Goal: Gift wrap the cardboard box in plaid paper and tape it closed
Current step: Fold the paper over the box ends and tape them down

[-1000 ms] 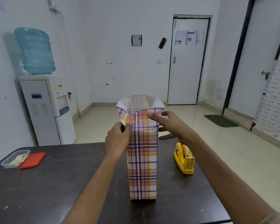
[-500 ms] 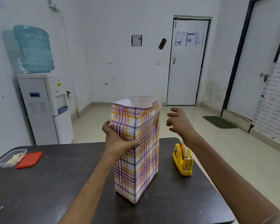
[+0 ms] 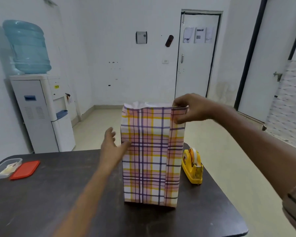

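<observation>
The box wrapped in pink, yellow and purple plaid paper stands upright on the dark table, its wide face toward me. A vertical paper seam runs down its right part. The paper's top end stands open above the box, white inside. My right hand pinches the top right corner of the paper. My left hand is open, fingers spread, with the thumb resting on the box's left edge at mid height. The cardboard itself is hidden by the paper.
A yellow tape dispenser sits on the table just right of the box. At the far left edge lie a clear plastic container and its red lid. A water cooler stands behind the table.
The box has been turned from its narrow side to its wide face. My right hand moved in and took the top right corner. My left hand loosened its grip and opened.
</observation>
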